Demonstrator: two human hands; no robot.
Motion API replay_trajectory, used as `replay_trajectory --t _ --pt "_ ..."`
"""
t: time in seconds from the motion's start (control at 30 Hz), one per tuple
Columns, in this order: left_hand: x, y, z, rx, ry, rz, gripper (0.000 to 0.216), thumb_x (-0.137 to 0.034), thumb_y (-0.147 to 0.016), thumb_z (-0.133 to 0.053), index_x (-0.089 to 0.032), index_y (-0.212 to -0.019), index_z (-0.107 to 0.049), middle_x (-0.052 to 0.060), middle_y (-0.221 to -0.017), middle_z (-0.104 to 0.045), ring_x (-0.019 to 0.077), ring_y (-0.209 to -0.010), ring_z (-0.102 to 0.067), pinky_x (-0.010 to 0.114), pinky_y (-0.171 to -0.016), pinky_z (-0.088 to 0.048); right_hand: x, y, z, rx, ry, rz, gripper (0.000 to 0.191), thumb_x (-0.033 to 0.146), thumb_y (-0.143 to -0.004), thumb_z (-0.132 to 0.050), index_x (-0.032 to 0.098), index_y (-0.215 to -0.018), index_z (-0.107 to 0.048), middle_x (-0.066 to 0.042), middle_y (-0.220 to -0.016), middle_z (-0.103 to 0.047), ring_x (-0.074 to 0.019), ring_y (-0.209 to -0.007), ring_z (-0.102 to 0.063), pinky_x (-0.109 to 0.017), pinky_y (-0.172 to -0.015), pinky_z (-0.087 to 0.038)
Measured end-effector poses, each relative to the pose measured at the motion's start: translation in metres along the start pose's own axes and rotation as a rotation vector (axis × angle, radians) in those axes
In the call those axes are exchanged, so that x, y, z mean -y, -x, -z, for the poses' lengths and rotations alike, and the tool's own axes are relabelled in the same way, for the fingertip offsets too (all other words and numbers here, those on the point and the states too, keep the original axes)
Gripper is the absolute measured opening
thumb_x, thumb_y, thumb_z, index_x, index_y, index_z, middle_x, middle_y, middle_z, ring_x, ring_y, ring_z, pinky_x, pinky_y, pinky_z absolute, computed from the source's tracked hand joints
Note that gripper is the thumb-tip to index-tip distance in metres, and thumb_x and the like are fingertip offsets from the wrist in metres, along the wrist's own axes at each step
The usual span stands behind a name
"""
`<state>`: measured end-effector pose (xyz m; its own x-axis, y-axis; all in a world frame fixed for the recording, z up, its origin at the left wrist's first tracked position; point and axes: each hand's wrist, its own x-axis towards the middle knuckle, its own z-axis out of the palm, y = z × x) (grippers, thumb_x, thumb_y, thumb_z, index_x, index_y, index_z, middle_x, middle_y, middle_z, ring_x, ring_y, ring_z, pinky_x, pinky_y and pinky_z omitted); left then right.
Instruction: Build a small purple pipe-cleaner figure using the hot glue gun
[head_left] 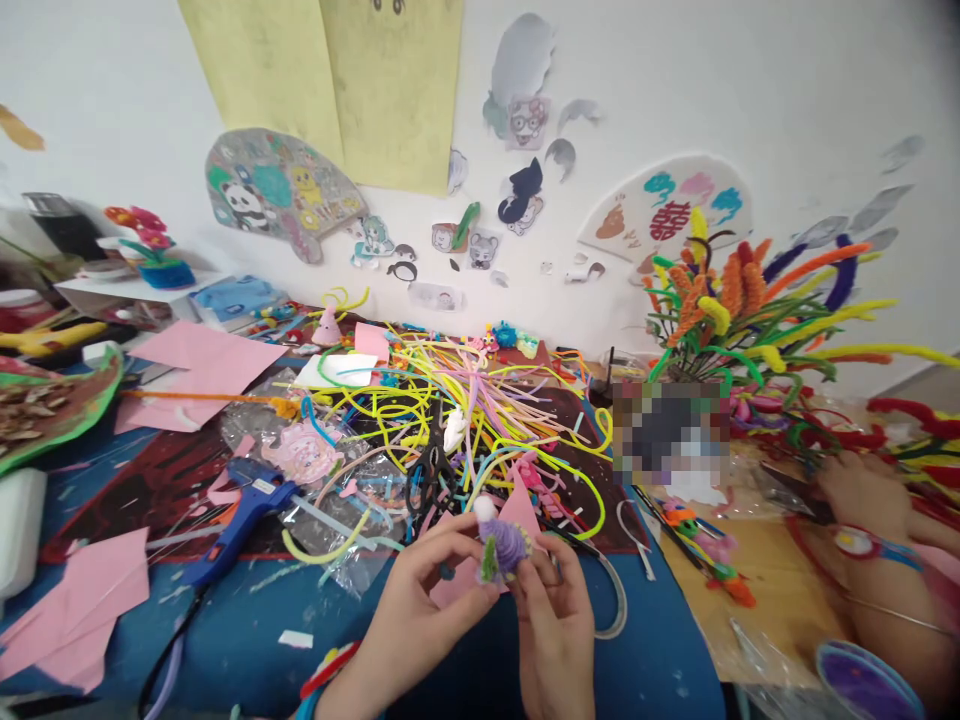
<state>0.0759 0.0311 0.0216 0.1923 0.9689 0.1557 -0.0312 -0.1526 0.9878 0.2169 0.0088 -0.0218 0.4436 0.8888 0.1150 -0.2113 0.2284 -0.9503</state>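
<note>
Between my hands is a small purple pipe-cleaner figure (504,548) with a white fluffy tip and a green patch on its left side. My left hand (420,600) pinches it from the left, thumb near its base. The fingers of my right hand (553,610) close on it from the right. Just behind it, pink paper (517,512) lies on the table. Beyond that are black-handled scissors (429,475) and a heap of yellow, pink and blue pipe cleaners (472,385). A blue glue gun (251,510) rests to the left.
Pink sheets (97,600) lie on the blue table (247,650) at left. A bunch of colourful pipe-cleaner flowers (720,310) stands back right. Another person's hand and forearm (870,530) reach in at right, above a purple round container (870,685). The glue gun's cord (169,650) trails forward.
</note>
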Motion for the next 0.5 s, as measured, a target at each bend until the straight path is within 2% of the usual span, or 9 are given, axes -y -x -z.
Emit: replay_trajectory --t 0.07,0.17,0.27,0.5 --pt "-0.003 0.000 -0.002 -0.051 -0.133 -0.052 0.007 -0.022 -0.079 -0.071 -0.020 -0.087 -0.071 0.013 -0.123 -0.068 0.0289 -0.114 -0.063 0.035 -0.089 -0.051 0.001 0.000 -0.007 -0.032 -0.051 -0.039 0.040 0.037 -0.085 -0.070 0.021 -0.120 -0.058 -0.003 -0.086 -0.075 -0.0188 -0.084 -0.075 -0.030 -0.074 -0.063" --pt "-0.006 -0.001 -0.005 -0.129 -0.316 -0.147 0.005 -0.018 -0.082 -0.067 -0.021 -0.085 -0.068 0.010 -0.107 -0.072 0.0232 -0.097 -0.068 0.032 -0.082 -0.053 -0.003 0.004 -0.013 -0.052 -0.050 -0.036 0.047 0.037 -0.087 -0.069 0.022 -0.130 -0.054 -0.004 -0.091 -0.076 -0.0197 -0.090 -0.075 -0.033 -0.078 -0.063" --pt "-0.007 -0.003 -0.008 -0.154 -0.413 -0.208 0.004 -0.017 -0.081 -0.068 -0.020 -0.083 -0.066 0.007 -0.094 -0.073 0.0207 -0.088 -0.069 0.029 -0.078 -0.053 -0.011 0.010 -0.014 -0.075 -0.025 -0.015 0.040 0.036 -0.087 -0.069 0.022 -0.124 -0.060 -0.006 -0.097 -0.077 -0.0199 -0.089 -0.075 -0.033 -0.076 -0.063" --pt "-0.008 -0.007 -0.007 -0.139 -0.490 -0.224 0.008 -0.019 -0.083 -0.068 -0.020 -0.078 -0.061 0.005 -0.091 -0.069 0.0200 -0.087 -0.067 0.028 -0.074 -0.052 -0.009 0.015 -0.016 -0.037 -0.114 -0.094 0.030 0.041 -0.082 -0.074 0.020 -0.102 -0.070 -0.008 -0.101 -0.077 -0.0211 -0.090 -0.075 -0.032 -0.074 -0.063"
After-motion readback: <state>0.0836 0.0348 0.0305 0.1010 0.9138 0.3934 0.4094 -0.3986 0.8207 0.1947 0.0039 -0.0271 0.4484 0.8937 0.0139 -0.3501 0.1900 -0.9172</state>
